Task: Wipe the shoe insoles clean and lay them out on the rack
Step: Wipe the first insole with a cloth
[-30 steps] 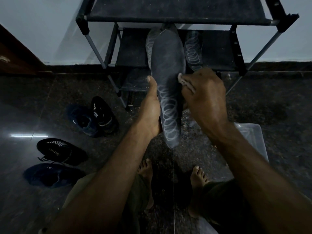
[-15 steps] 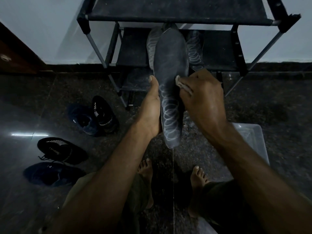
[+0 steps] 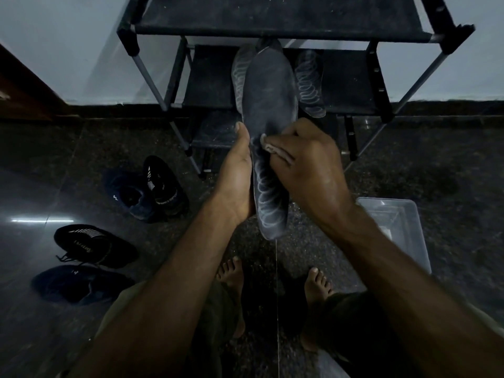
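A dark insole with a pale looped pattern on its lower half stands upright in front of me. My left hand grips its left edge, thumb along the side. My right hand pinches a small pale cloth and presses it against the insole's middle. Behind it stands the black shoe rack. Two more patterned insoles lie on its middle shelf, one insole left of the held one and another insole to its right.
Several dark shoes sit on the polished dark floor at the left. A clear plastic tub stands on the floor at the right, under my right forearm. My bare feet are below. A white wall runs behind the rack.
My right hand with the cloth has slid leftward and slightly down across the insole's middle. The insole and my left hand have stayed nearly in place.
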Available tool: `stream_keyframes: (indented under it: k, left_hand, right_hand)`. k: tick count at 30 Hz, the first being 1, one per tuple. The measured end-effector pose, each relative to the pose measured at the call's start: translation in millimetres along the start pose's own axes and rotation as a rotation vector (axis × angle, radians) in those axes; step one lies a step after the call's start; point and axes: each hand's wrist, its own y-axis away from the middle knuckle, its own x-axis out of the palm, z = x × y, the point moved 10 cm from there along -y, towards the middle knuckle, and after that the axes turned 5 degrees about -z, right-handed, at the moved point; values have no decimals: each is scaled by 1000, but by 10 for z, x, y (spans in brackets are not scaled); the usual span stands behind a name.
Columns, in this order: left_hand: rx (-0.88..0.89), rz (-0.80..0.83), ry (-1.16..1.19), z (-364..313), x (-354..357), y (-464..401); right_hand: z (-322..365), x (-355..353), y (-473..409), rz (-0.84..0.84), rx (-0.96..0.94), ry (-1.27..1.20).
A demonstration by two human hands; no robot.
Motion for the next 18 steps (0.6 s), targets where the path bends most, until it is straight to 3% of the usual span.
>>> stream_keyframes:
  k: [4, 9, 14, 18]
  left_hand:
    - [-16, 21, 38, 5, 5, 1]
    - [-26, 13, -39, 76, 53, 17]
    - [-34, 4, -52, 70, 30, 48]
    - [-23, 0, -36, 36, 17, 41]
  right_hand:
    - [61, 48, 22, 53, -50, 24]
    - [-166, -139, -56, -82, 61, 54]
    - [76, 34, 11, 32, -54, -49]
    - [23, 29, -12, 52, -91, 18]
